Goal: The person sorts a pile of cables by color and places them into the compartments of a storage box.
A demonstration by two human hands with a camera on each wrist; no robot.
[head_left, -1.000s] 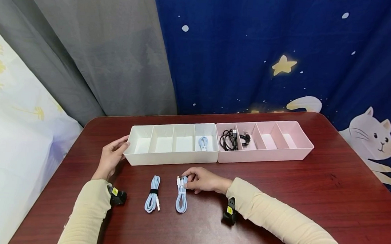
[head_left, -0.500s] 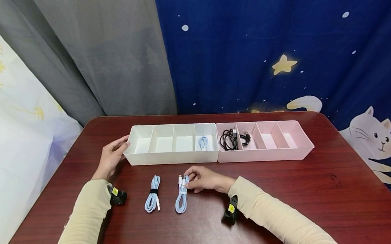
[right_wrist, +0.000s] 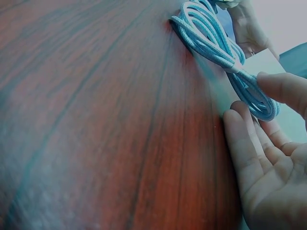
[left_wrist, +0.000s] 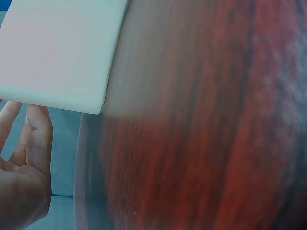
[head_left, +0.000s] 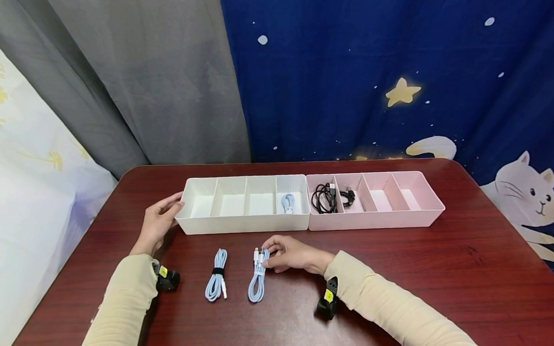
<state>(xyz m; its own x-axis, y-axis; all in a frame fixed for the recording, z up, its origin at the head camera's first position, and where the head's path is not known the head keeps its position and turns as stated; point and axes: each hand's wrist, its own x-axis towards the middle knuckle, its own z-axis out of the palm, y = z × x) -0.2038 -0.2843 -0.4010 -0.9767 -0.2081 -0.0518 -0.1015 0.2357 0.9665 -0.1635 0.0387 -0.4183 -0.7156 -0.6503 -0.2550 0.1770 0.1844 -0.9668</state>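
Observation:
My right hand pinches the connector end of a coiled light-blue charging cable. In the right wrist view, thumb and fingers meet at one end of the same cable, and a white tie wraps its middle. The cable's far loop lies low, at or near the table. To its left lies a second blue cable with a black strap. My left hand rests its fingers against the left end of a white divided box; the left wrist view shows fairly straight fingers at the box's end wall.
One coiled blue cable sits in the white box's rightmost compartment. A pink divided box adjoins it on the right, with black cables in its two left compartments. Curtains hang behind the brown table.
My right hand has shifted slightly right and away from me, tilting the cable's connector end the same way. The left hand and both boxes have stayed put.

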